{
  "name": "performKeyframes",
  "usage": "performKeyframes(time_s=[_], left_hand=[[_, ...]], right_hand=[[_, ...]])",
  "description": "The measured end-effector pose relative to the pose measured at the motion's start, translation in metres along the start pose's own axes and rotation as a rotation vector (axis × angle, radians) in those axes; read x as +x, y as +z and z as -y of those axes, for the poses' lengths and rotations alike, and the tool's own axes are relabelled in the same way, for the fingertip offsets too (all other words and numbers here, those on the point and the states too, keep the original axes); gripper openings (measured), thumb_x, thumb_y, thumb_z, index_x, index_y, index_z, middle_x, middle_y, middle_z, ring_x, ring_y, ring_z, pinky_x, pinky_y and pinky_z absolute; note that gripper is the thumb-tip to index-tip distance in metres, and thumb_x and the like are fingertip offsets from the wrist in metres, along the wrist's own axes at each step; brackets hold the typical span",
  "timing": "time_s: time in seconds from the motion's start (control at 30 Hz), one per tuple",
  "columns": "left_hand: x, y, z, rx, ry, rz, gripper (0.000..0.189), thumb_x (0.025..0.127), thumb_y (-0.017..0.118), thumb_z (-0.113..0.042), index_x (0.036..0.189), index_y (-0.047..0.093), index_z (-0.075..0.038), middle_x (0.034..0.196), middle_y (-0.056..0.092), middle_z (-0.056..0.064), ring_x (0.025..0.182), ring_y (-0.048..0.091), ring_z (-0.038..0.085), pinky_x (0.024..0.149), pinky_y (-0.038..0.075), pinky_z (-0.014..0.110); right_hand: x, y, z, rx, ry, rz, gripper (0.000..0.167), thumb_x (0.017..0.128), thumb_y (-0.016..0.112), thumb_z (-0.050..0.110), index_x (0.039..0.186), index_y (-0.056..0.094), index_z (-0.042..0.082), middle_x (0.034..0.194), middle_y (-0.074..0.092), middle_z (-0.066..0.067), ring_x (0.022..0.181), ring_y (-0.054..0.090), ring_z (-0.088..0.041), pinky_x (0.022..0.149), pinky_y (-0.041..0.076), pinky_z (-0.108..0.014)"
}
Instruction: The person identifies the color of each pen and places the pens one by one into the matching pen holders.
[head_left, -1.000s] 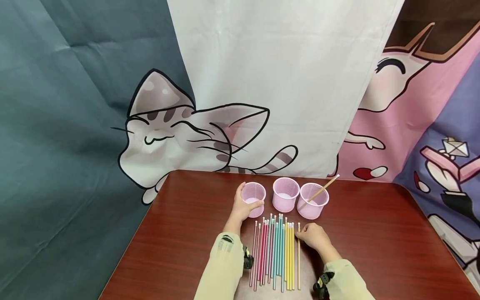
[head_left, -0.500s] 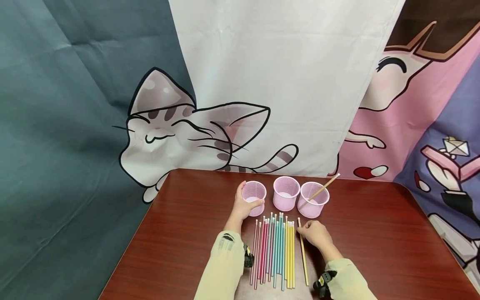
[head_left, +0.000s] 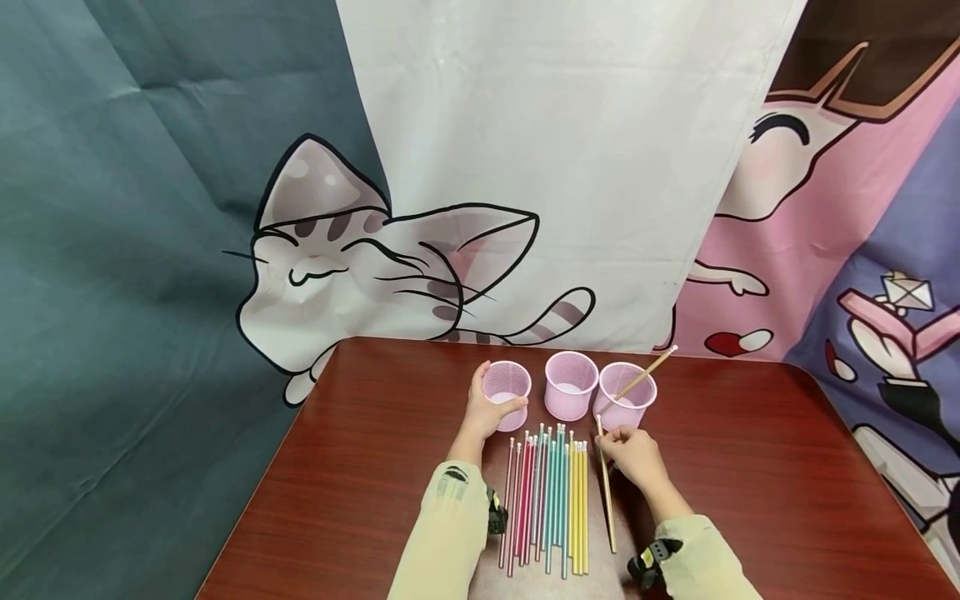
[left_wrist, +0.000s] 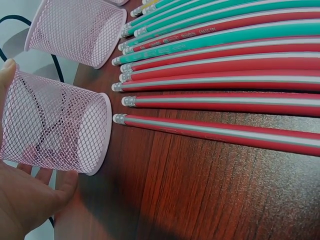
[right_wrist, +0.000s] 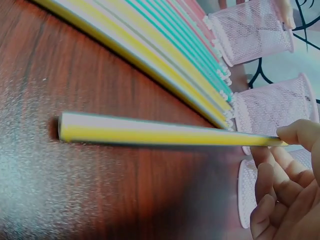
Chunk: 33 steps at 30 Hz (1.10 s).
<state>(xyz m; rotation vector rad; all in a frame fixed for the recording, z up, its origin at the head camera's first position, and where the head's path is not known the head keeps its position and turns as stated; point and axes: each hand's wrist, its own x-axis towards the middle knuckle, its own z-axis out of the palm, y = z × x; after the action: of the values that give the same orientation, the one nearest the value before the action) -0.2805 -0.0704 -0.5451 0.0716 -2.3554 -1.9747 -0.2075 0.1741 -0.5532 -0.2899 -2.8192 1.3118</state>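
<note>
My left hand (head_left: 486,415) grips the leftmost pink mesh pencil cup (head_left: 507,383), thumb in front and fingers round its left side; the cup stands upright. Between thumb and fingers of my right hand (head_left: 634,458) is a yellow pencil (right_wrist: 170,133), pinched near its eraser end. In the head view that pencil lies at a slight slant, its eraser just before the rightmost pink mesh cup (head_left: 624,408). Another yellow pencil (head_left: 647,372) leans inside this cup. Left of my right hand lie a row of yellow pencils (head_left: 580,508), green pencils (head_left: 557,508) and red pencils (left_wrist: 220,131).
A third pink mesh cup (head_left: 570,396) stands between the other two, close to the rightmost one. All are near the back of the dark wooden table (head_left: 360,467). A printed cloth (head_left: 570,167) hangs behind the table's far edge.
My right hand has drawn a yellow pencil away from the row, tilted it slightly and moved it forward towards the rightmost cup. The left hand stays on its cup.
</note>
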Motion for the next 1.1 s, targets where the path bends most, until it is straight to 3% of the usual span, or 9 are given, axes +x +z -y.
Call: performKeyframes(time_s=[0.2,0.43,0.7,0.9,1.1], left_hand=[[-0.001,-0.001,-0.001,0.005,0.002,-0.010,0.095,0.060,0.086,-0.008,0.139,0.034,-0.017,0.138,0.036,0.017,0.122,0.037,0.033,0.101,0.030,0.047],[-0.001,-0.002,-0.004,-0.012,-0.010,-0.002,0.095,0.061,0.086,-0.009,0.139,0.033,-0.018,0.139,0.034,0.018,0.123,0.036,0.034,0.101,0.029,0.047],[0.001,-0.002,-0.004,-0.004,-0.018,0.002,0.096,0.061,0.086,-0.009,0.140,0.032,-0.018,0.139,0.034,0.018,0.124,0.036,0.033,0.101,0.030,0.046],[0.000,-0.002,-0.003,0.001,-0.012,0.005,0.096,0.061,0.086,-0.009,0.140,0.032,-0.018,0.140,0.033,0.018,0.124,0.036,0.033,0.102,0.029,0.046],[-0.001,-0.001,-0.002,0.009,-0.014,0.005,0.096,0.061,0.086,-0.010,0.140,0.032,-0.017,0.138,0.034,0.017,0.123,0.036,0.033,0.101,0.030,0.047]], right_hand=[[0.003,-0.005,0.005,0.039,-0.036,-0.027,0.016,0.080,0.067,0.022,0.079,0.066,0.005,0.060,0.058,0.002,0.054,0.053,-0.011,0.053,0.041,-0.027],[0.003,-0.015,0.015,0.166,-0.146,-0.075,0.015,0.079,0.065,0.019,0.080,0.066,0.004,0.058,0.059,0.001,0.049,0.054,-0.012,0.048,0.042,-0.025],[0.009,-0.027,0.030,0.152,-0.061,-0.036,0.018,0.084,0.066,0.017,0.090,0.066,0.000,0.066,0.062,-0.003,0.057,0.059,-0.016,0.052,0.045,-0.024],[0.012,-0.034,0.039,0.186,-0.069,-0.038,0.020,0.085,0.065,0.015,0.095,0.065,-0.003,0.070,0.063,-0.008,0.064,0.063,-0.028,0.053,0.047,-0.023],[0.014,-0.044,0.047,0.149,-0.115,-0.050,0.022,0.086,0.064,0.015,0.096,0.065,-0.004,0.069,0.064,-0.008,0.059,0.063,-0.022,0.051,0.047,-0.025]])
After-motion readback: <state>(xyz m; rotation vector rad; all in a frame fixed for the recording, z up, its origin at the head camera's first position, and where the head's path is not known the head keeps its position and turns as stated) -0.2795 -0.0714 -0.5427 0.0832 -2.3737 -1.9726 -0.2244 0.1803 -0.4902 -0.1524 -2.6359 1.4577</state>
